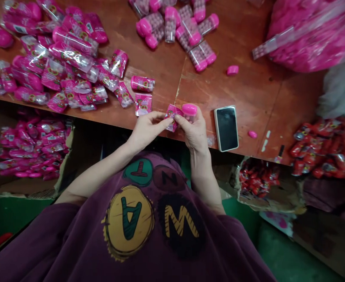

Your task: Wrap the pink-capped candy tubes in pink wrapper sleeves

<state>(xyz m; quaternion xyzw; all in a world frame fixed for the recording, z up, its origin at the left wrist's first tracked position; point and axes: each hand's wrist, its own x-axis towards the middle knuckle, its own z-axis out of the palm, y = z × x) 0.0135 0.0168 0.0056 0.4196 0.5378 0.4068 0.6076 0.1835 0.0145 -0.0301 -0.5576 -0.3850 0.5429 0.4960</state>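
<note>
At the table's front edge my left hand pinches a pink printed wrapper between thumb and fingers. My right hand is closed around a small clear tube with a pink cap, and its thumb presses on the wrapper's right side. The two things touch or overlap; whether the tube is inside the wrapper I cannot tell. Just beyond my left hand lie a flat pink printed wrapper and a rolled pink wrapper.
Wrapped pink tubes are heaped on the left; bead-filled tubes lie at the back. A phone and loose pink cap are on the right. Boxes of pink packs and red packs stand below the edge.
</note>
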